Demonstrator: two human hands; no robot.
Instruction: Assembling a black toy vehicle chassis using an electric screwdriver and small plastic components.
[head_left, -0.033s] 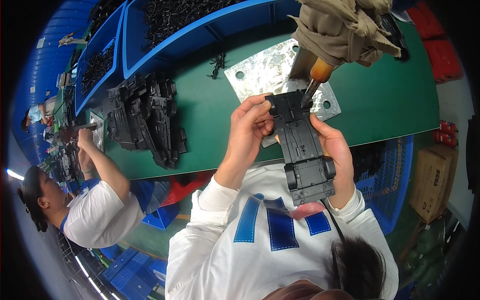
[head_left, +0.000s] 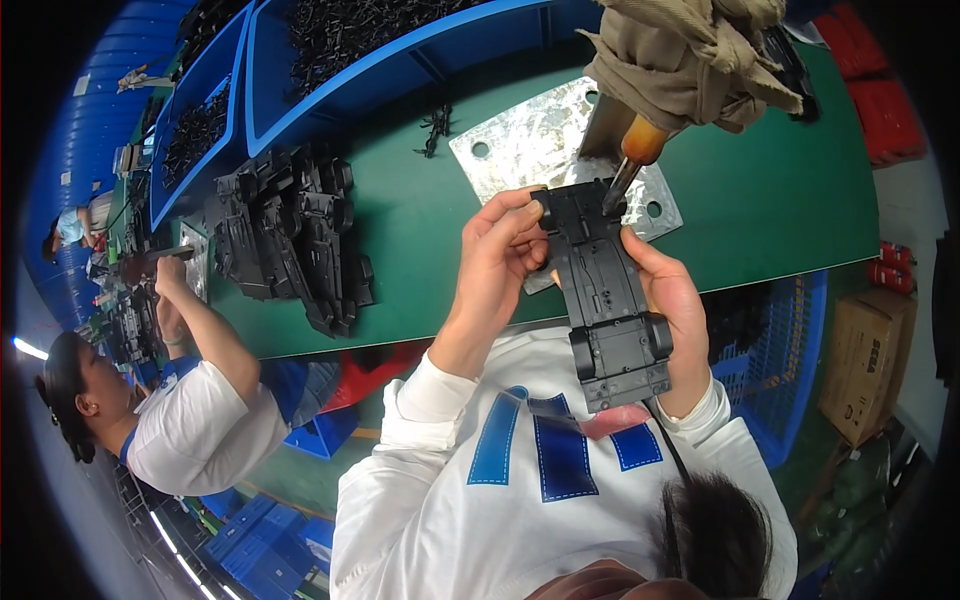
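Observation:
Both hands hold a black plastic toy car chassis [head_left: 603,285], tilted in front of my chest. My left hand [head_left: 502,238] pinches its far left corner by a wheel arch, fingers closed. My right hand [head_left: 672,305] wraps round its right side, the thumb along the edge and the other fingers hidden beneath. At the chassis's far right corner, the metal tip of a fixed tool with an amber handle [head_left: 642,143] meets the part; whether it presses in cannot be seen. Beige cloth [head_left: 690,65] is wrapped and knotted round the tool's top.
Under the tool lies a metal plate [head_left: 520,135] with holes, on the green table [head_left: 770,190]. Several black chassis [head_left: 290,235] are piled at left. Blue bins [head_left: 400,68] of small black parts stand behind, near a loose black part [head_left: 434,130]. A co-worker [head_left: 200,420] works at far left.

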